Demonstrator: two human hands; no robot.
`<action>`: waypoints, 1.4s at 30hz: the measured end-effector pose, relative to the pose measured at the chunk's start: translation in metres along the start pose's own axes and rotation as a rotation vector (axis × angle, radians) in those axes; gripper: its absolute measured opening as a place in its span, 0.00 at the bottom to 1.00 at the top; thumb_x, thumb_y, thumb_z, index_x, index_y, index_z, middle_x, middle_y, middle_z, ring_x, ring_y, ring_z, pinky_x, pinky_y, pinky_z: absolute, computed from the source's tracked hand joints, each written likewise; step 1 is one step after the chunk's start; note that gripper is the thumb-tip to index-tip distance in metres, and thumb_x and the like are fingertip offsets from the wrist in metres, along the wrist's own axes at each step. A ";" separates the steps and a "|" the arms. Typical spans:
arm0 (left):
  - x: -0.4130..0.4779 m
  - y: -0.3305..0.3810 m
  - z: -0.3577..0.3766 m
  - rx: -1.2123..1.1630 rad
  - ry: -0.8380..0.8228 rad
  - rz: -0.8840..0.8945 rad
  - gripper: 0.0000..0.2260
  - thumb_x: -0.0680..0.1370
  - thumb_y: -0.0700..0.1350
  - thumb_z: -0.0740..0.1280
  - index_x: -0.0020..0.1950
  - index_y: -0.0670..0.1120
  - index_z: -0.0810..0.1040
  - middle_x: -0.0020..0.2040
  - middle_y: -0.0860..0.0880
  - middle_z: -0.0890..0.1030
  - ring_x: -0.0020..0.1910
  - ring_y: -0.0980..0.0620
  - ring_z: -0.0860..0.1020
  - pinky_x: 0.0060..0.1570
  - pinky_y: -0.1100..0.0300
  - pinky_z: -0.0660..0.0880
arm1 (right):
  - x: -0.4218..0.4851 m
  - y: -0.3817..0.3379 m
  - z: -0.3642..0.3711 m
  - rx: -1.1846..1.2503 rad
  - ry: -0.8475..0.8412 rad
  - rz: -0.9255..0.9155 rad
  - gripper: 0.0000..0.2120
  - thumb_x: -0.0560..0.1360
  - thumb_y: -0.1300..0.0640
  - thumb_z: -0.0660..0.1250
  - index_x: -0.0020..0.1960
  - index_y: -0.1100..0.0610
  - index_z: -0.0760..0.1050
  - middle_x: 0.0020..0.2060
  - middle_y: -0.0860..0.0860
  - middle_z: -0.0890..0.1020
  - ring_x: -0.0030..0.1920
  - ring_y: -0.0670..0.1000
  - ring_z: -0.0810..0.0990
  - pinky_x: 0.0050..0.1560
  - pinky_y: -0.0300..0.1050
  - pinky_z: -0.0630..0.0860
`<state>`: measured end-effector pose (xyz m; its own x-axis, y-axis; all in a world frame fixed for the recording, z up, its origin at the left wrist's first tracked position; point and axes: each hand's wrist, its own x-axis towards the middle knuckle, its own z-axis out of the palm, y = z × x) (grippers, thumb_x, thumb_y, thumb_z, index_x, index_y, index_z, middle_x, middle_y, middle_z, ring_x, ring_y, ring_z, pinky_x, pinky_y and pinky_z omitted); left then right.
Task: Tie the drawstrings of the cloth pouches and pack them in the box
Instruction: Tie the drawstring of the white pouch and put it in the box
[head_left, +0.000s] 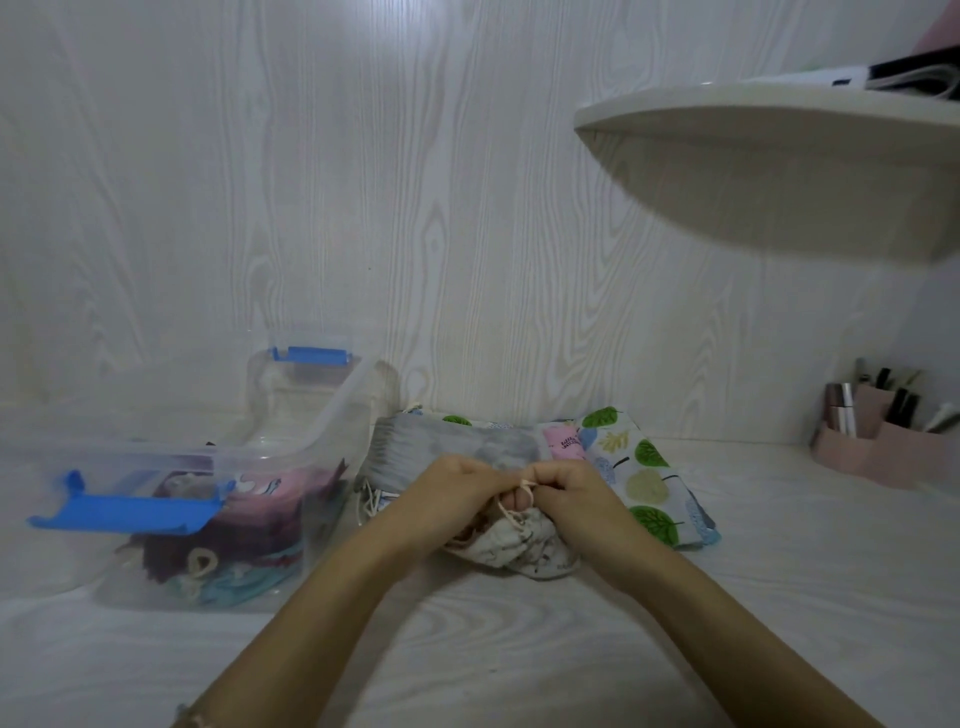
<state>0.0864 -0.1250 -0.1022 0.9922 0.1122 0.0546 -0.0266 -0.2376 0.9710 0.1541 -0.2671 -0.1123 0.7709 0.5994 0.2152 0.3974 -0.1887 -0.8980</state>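
Now the left hand and right hand pinch the drawstring in curled fingers, above the pouch on the tabletop; the box stands near, to its left

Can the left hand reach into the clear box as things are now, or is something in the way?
Probably yes: the clear box stands open beside the left hand, and nothing lies between them, though it pinches the drawstring.

pale pouch: neck gathered, lying crumpled on the worktop, lower centre.
drawstring: cream cord looped above the pouch's neck.
pouch pile: flat, leaf-printed and grey, behind, centre-right.
box: clear, blue latches, open, left; packed pouches inside.
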 end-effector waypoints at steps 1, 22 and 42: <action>0.002 -0.002 0.000 -0.015 0.015 0.018 0.15 0.78 0.50 0.66 0.37 0.43 0.83 0.30 0.48 0.77 0.28 0.54 0.70 0.31 0.63 0.66 | 0.000 0.000 -0.002 0.054 -0.040 0.011 0.15 0.75 0.70 0.64 0.36 0.55 0.81 0.41 0.59 0.85 0.44 0.50 0.81 0.53 0.46 0.77; 0.008 -0.012 -0.003 0.248 0.346 0.132 0.19 0.77 0.50 0.65 0.26 0.47 0.67 0.25 0.49 0.66 0.26 0.52 0.65 0.31 0.59 0.63 | 0.009 -0.001 -0.009 1.082 0.204 0.288 0.10 0.79 0.54 0.64 0.46 0.60 0.79 0.30 0.50 0.81 0.33 0.47 0.83 0.48 0.45 0.81; 0.008 -0.011 0.003 0.281 0.171 0.380 0.06 0.73 0.48 0.69 0.38 0.48 0.81 0.41 0.52 0.79 0.42 0.59 0.76 0.46 0.64 0.72 | -0.007 -0.008 -0.007 0.150 -0.259 0.177 0.11 0.72 0.58 0.65 0.31 0.56 0.71 0.28 0.48 0.70 0.31 0.45 0.67 0.35 0.38 0.64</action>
<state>0.0953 -0.1246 -0.1136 0.8838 0.1184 0.4527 -0.3252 -0.5403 0.7761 0.1493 -0.2751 -0.1040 0.6620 0.7486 -0.0356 0.1769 -0.2022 -0.9632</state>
